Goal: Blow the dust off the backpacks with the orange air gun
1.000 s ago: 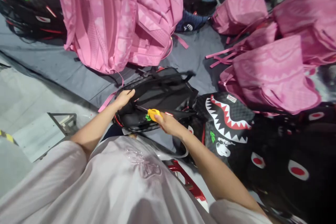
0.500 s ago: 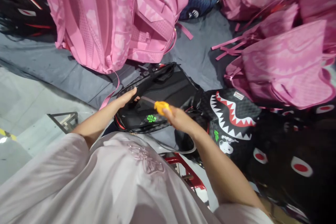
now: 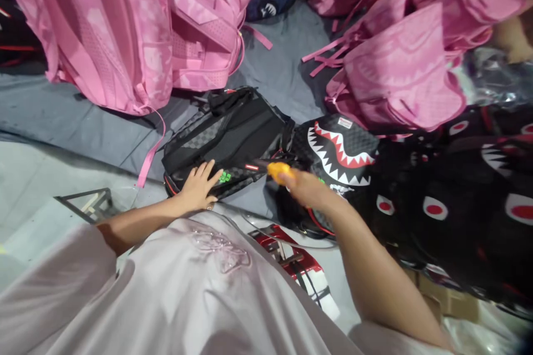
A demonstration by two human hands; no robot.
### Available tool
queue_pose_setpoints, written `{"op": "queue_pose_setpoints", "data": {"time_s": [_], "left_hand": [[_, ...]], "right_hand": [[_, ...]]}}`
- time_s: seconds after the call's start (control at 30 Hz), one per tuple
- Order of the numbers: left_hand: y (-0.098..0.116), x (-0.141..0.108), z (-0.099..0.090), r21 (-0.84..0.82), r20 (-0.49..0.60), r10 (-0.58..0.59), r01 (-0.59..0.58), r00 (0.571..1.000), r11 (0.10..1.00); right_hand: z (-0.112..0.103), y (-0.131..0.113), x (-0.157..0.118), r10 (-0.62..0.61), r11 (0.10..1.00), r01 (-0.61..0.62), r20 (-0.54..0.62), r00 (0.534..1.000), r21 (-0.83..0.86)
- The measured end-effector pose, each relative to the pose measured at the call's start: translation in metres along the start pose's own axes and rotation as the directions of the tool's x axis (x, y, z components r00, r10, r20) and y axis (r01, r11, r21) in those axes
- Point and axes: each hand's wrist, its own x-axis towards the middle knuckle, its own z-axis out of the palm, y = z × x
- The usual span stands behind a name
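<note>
A black checkered backpack (image 3: 245, 133) lies before me on the grey cloth, its straps and padded side upward. My left hand (image 3: 197, 187) rests on its near edge with the fingers spread, beside a small green patch (image 3: 225, 177). My right hand (image 3: 306, 187) is closed around a yellow-handled tool (image 3: 280, 172) with a thin dark shaft pointing left over the bag's right end. The shaft is blurred, so its exact kind is unclear. Right of the tool lies another black bag (image 3: 341, 147) with a red and white shark mouth.
Pink backpacks (image 3: 95, 28) stand at the back left, and more pink bags (image 3: 391, 72) are heaped at the right. Black bags with red-and-white eyes (image 3: 435, 208) fill the right side. A red frame (image 3: 278, 244) is below the table edge. Another person's arm (image 3: 514, 39) shows at far right.
My left hand has moved from the bag's left end to its near edge and spread flat. My right hand has drawn the tool rightward. The view has shifted right.
</note>
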Motion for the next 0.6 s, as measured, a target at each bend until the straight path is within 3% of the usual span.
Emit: {"op": "queue_pose_setpoints", "data": {"time_s": [0.07,0.13,0.2,0.23,0.3,0.37,0.4,0.43,0.47,0.5,0.57,0.6], "left_hand": [[0.012,-0.006,0.012,0.023,0.067,-0.042,0.041,0.997,0.999],[0.016,-0.004,0.018,-0.027,0.052,-0.092,0.093,0.994,0.995],[0.010,0.006,0.015,-0.239,0.015,-0.164,0.163,0.986,0.957],[0.005,0.012,0.011,-0.403,0.029,-0.228,0.220,0.973,0.888],[-0.006,0.027,-0.001,-0.717,0.167,-0.366,0.368,0.915,0.593],[-0.012,0.040,-0.009,-0.829,0.394,-0.400,0.508,0.827,0.234],[-0.011,0.045,-0.010,-0.827,0.469,-0.392,0.549,0.791,0.120],[-0.007,0.048,-0.009,-0.819,0.503,-0.390,0.570,0.771,0.070],[0.000,0.050,-0.005,-0.814,0.501,-0.401,0.575,0.767,0.083],[0.009,0.050,0.000,-0.814,0.450,-0.429,0.557,0.783,0.163],[0.033,0.048,0.014,-0.748,0.219,-0.479,0.461,0.850,0.477],[0.045,0.046,0.020,-0.641,0.089,-0.466,0.409,0.880,0.649]], "right_hand": [[0.003,0.014,-0.015,0.080,0.997,-0.081,-0.037,0.996,-0.006],[0.006,0.027,-0.030,0.017,0.997,-0.025,0.107,0.994,0.077],[0.010,0.040,-0.043,-0.052,0.982,0.021,0.162,0.986,0.189],[0.013,0.045,-0.049,-0.025,0.976,0.004,0.093,0.995,0.219],[0.020,0.054,-0.059,0.016,0.961,-0.011,-0.016,1.000,0.276],[0.026,0.058,-0.063,-0.108,0.934,0.064,0.106,0.989,0.351],[0.028,0.059,-0.062,-0.174,0.923,0.103,0.164,0.971,0.371],[0.029,0.058,-0.060,-0.189,0.927,0.123,0.156,0.970,0.355],[0.029,0.057,-0.057,-0.138,0.947,0.112,0.067,0.988,0.301],[0.027,0.056,-0.053,-0.049,0.971,0.067,-0.084,0.995,0.229],[0.023,0.054,-0.045,0.039,0.993,-0.002,-0.305,0.951,0.121],[0.021,0.054,-0.043,0.006,0.996,0.021,-0.311,0.950,0.083]]}}
